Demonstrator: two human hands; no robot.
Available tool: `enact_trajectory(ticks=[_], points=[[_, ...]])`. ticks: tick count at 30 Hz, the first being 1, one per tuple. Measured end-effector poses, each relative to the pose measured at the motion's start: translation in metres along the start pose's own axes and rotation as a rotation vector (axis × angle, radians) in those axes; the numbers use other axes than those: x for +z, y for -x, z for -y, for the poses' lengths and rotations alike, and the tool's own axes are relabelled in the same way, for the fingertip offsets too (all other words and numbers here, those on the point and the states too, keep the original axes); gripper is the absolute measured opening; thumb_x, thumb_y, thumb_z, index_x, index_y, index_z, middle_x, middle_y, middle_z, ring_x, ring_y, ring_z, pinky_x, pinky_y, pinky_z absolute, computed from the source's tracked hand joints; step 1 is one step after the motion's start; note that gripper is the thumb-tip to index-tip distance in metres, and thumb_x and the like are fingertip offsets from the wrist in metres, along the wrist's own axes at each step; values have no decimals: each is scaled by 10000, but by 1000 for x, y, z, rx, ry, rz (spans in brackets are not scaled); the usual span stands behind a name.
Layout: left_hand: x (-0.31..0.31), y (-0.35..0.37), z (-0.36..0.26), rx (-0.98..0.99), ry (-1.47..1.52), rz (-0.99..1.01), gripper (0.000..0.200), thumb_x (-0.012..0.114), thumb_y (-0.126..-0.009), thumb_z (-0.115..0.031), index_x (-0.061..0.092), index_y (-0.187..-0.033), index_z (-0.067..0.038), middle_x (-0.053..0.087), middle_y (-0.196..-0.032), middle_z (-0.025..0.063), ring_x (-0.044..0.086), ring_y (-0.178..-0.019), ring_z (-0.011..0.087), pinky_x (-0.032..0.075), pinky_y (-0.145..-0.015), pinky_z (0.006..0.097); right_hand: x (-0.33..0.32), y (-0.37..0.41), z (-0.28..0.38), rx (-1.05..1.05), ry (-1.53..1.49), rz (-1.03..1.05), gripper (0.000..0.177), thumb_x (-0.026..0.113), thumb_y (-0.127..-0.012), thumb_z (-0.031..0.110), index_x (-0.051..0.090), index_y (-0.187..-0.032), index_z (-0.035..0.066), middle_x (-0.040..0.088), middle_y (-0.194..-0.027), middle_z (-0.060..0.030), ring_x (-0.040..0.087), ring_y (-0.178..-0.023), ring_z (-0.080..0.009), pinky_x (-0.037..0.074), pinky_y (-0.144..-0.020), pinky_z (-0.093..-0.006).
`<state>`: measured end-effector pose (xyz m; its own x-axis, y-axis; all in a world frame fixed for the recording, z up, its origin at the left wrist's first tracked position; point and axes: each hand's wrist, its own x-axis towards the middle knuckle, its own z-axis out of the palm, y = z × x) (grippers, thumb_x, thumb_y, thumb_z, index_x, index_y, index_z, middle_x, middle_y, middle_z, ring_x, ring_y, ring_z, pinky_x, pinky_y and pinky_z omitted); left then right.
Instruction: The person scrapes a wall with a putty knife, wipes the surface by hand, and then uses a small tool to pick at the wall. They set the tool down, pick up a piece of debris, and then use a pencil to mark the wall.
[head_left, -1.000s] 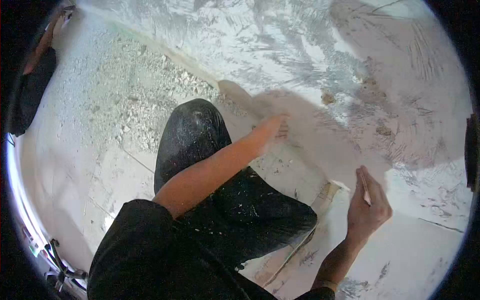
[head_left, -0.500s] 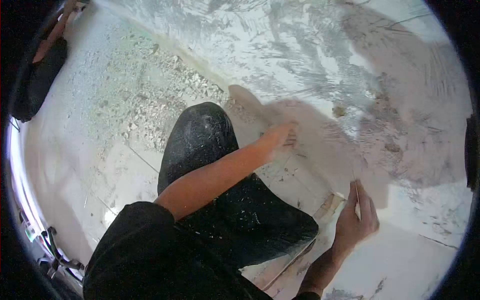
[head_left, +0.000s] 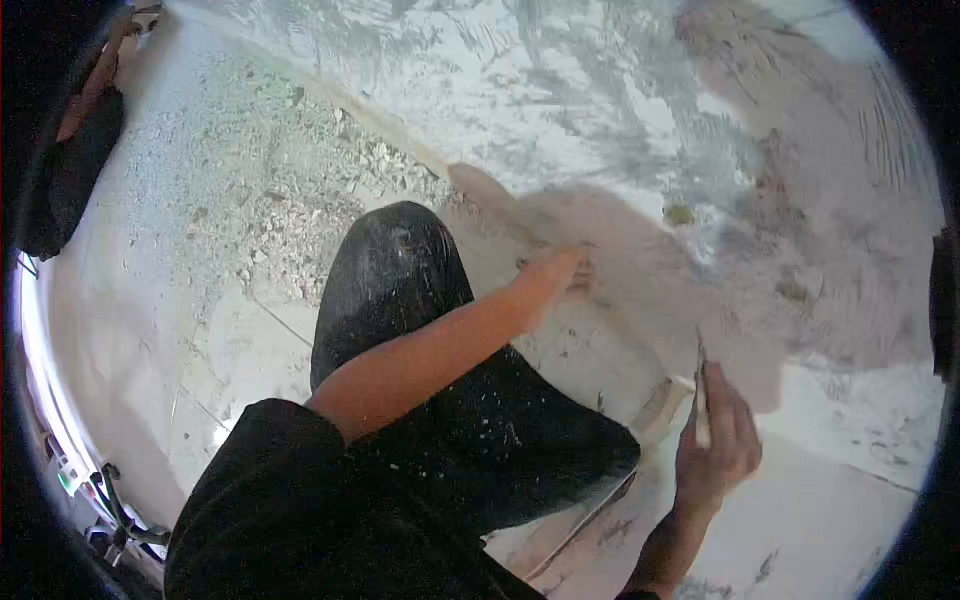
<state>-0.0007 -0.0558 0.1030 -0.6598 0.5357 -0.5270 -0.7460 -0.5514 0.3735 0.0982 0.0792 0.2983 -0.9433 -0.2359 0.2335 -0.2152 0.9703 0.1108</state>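
The right hand (head_left: 722, 445) is clamped on a thin tool (head_left: 703, 420), fingers wrapped about its pale handle, while the left hand (head_left: 562, 275) is too blurred for me to tell whether its fingers are together or hold anything. The biggest thing in sight is the wall (head_left: 560, 90), white and grey with scrape marks; below it spreads the dusty floor (head_left: 120, 330). A wide shadow (head_left: 640, 290) falls over the lower wall, and the person's dark trousers (head_left: 395, 290), flecked with white, fill the middle. At the far left is another person's sleeve (head_left: 85, 165), with a bare forearm beyond it. Chips (head_left: 370, 165) lie scattered along the foot of the wall, past the knee. Over the last second the right hand shifts a little left and lower against the wall's brown spot (head_left: 679, 215), and the tool turns from a slant to nearly upright in view, its narrow end pointing up into the shadow. The left hand hardly moves, near where wall and floor meet. I judge this a small change of place and angle within the same hold, not a new grip; whether the tip touches the wall, I cannot tell.
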Motion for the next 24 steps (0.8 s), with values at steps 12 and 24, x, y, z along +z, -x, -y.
enact_trajectory(ticks=[12, 24], points=[[33, 35, 44, -134, -278, 653, 501, 438, -916, -435, 399, -1245, -60, 470, -1218, 98, 514, -1047, 228, 440, -875, 341, 56, 52, 13, 251, -467, 20, 225, 597, -798, 1, 586, -1021, 36, 644, -928, -131, 629, -826, -245, 495, -705, -314], [26, 34, 72, -165, -113, 718, 481, 382, -920, -479, 363, -1239, -119, 497, -1140, 97, 461, -1123, 226, 406, -925, 372, 38, 44, 22, 292, -206, 39, 179, 622, -772, -27, 671, -935, 29, 676, -894, -110, 661, -790, -188, 502, -693, -277]])
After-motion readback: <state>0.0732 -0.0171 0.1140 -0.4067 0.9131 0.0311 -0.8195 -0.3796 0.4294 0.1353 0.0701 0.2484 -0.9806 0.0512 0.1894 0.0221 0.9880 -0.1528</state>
